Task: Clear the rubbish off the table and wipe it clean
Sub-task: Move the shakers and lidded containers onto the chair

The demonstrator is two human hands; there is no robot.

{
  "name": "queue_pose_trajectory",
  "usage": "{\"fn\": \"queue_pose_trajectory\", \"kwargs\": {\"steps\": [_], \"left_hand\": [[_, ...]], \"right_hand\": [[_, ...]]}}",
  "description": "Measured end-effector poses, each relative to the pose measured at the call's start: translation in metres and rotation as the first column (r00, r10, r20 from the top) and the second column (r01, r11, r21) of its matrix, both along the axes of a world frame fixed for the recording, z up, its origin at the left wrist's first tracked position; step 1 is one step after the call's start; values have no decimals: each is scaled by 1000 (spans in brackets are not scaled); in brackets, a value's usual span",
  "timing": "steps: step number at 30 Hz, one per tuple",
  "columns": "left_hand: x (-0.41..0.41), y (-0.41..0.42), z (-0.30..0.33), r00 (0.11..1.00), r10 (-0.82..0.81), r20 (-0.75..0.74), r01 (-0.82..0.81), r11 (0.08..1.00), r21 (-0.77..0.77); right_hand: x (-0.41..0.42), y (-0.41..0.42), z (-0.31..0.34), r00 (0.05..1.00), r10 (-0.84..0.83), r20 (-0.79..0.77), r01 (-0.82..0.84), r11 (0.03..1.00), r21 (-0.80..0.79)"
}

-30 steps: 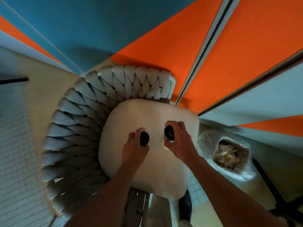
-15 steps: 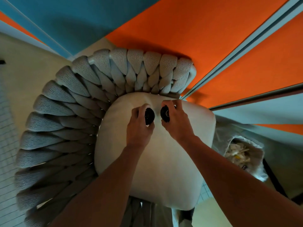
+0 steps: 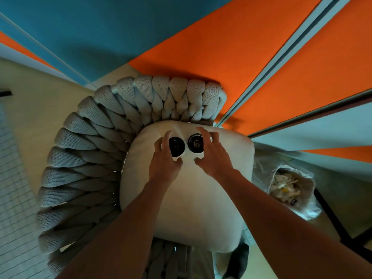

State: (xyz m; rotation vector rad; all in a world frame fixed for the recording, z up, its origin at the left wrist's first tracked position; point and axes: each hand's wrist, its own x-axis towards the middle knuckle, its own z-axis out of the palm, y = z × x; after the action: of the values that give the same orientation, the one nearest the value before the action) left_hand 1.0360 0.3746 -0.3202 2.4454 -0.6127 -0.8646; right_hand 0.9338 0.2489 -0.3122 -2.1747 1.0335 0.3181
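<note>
Two small white containers with black caps, the left one and the right one, stand side by side on the cream seat cushion of a woven grey chair. My left hand sits just left of the left container, with the fingers spread alongside its cap and the thumb below it. My right hand mirrors this beside the right container, fingers fanned out and the thumb apart from it. Neither hand curls round its container. No table is in view.
A clear plastic bag of rubbish sits on the floor right of the chair. Orange and teal wall panels rise behind the chair back. Dark metal legs stand at the lower right, pale tiled floor at the left.
Both hands carried the two black-capped containers toward the back of the cushion, set them down close together, and loosened from a full grip to spread fingers.
</note>
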Motion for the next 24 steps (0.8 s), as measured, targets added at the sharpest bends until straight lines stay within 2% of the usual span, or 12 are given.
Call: {"fn": "queue_pose_trajectory", "kwargs": {"steps": [5,10,16,24], "left_hand": [[-18,19,24,992,112,-55,-98,972,212],[-57,29,54,994,0,-111,41,930,365],[-124,13,100,943,-274,-187,318,909,269],[-234,-15,162,817,-569,-96,576,795,188]], "right_hand": [[-35,7,31,997,-50,-50,53,997,58],[-89,18,69,988,-113,-102,122,990,78],[-174,30,111,969,-226,-102,233,970,66],[-305,39,164,902,-430,-49,431,902,26]]}}
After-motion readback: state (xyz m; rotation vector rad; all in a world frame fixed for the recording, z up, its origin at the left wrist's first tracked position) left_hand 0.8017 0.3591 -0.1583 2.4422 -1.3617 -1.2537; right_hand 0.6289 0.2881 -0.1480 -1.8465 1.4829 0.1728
